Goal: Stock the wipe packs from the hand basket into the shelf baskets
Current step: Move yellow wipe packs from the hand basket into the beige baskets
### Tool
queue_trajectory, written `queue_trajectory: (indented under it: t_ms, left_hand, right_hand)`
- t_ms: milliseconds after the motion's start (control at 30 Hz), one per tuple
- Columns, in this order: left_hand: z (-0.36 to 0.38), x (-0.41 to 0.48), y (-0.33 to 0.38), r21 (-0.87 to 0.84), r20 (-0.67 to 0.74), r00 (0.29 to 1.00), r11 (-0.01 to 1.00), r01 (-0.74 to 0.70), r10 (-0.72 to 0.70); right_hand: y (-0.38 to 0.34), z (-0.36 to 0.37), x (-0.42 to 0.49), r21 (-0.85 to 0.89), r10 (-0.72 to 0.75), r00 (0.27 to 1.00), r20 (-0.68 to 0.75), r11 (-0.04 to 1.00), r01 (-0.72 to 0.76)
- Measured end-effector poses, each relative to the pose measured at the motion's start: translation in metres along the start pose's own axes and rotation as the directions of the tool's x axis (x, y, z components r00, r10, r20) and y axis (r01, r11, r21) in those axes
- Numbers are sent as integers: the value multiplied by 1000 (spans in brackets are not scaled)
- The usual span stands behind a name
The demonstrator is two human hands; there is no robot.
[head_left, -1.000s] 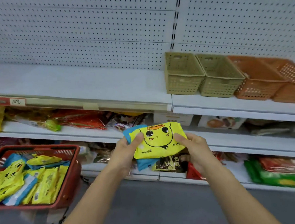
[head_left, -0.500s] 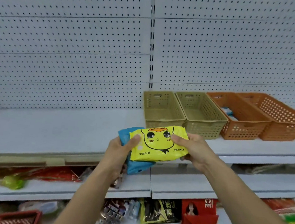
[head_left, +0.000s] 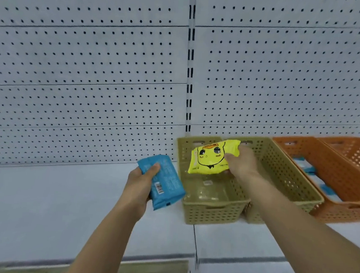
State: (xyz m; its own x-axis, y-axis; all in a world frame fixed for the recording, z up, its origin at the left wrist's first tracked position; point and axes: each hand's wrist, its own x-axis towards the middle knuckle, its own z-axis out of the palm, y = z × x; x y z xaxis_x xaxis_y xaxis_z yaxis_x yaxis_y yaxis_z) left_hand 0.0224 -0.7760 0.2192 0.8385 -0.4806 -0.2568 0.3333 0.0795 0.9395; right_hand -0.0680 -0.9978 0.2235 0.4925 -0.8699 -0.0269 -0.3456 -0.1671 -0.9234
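My right hand (head_left: 241, 163) grips a yellow wipe pack (head_left: 212, 157) with a cartoon duck face and holds it over the leftmost olive shelf basket (head_left: 211, 211), inside its rim. My left hand (head_left: 140, 180) holds a blue wipe pack (head_left: 166, 183), barcode side up, just left of that basket above the white shelf. A second olive basket (head_left: 288, 176) stands right of the first. The hand basket is out of view.
Two orange baskets (head_left: 345, 172) stand at the right; the nearer one has blue packs lying in it. White pegboard (head_left: 93, 74) backs the shelf. The white shelf board (head_left: 49, 201) stretches left of the baskets, with its front edge at the bottom.
The two packs have been separated: my right hand carried the yellow one up and right over the olive basket, my left kept the blue one. The view rose, and the lower shelves left the frame.
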Motion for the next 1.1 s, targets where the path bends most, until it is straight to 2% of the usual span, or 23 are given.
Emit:
queue_trajectory:
  t_ms: [133,267,433,500,533,600,667,700,733,767,800,833,867,933,967,1033,1100]
  left_hand:
    - [4,20,-6,-10,3,999,999,38,-38]
    - [4,29,-12,-53,-4,998,997,59,-59]
    - [7,40,-13,-73,-20,997,994,76,-78]
    - [9,44,-12,-74,-31,996,994,82,-85]
    - [10,46,-11,-73,-37,996,994,83,-86]
    - [11,51,-9,-72,-48,996,994,78,-82]
    - [11,54,-7,-79,-53,996,994,73,-77]
    - [12,55,-7,-84,-53,996,994,72,-76]
    - [12,56,-6,-90,-52,996,993,71,-76]
    - [13,57,-6,-95,-48,996,993,70,-75]
    - [14,57,-6,-98,-45,996,993,68,-73]
    - [14,58,-5,-98,-42,997,993,65,-70]
    - [15,58,-6,-98,-41,997,993,64,-68]
    - [16,59,-6,-96,-41,997,993,67,-71]
    - [17,59,-6,-90,-39,997,994,69,-72]
    - [19,59,-6,-79,-31,997,994,70,-73]
    - [21,58,-6,-81,-29,997,994,73,-75]
  right_hand:
    - [8,32,36,-103,103,993,58,990,-97]
    - [16,56,58,-94,254,960,115,965,-244]
    - [28,78,83,68,368,919,144,923,-380]
    - [28,81,86,76,396,906,153,909,-410]
    - [28,81,87,8,378,911,163,923,-384]
    - [29,80,87,-233,318,930,183,933,-273]
    - [27,80,78,-443,166,961,220,895,-53]
    - [29,80,74,-535,19,976,216,838,102]
    - [29,79,69,-638,-157,966,205,727,254]
    - [31,79,67,-722,-312,925,218,586,368]
    - [32,79,68,-769,-397,880,261,465,439]
    - [33,79,68,-784,-389,860,331,393,480]
    - [35,80,68,-783,-303,865,401,376,495]
    - [38,82,64,-799,-24,867,498,375,469]
    - [43,84,62,-803,84,839,537,357,478]
    - [53,88,61,-792,179,796,579,355,497]
    - [56,87,64,-774,227,765,603,401,491]
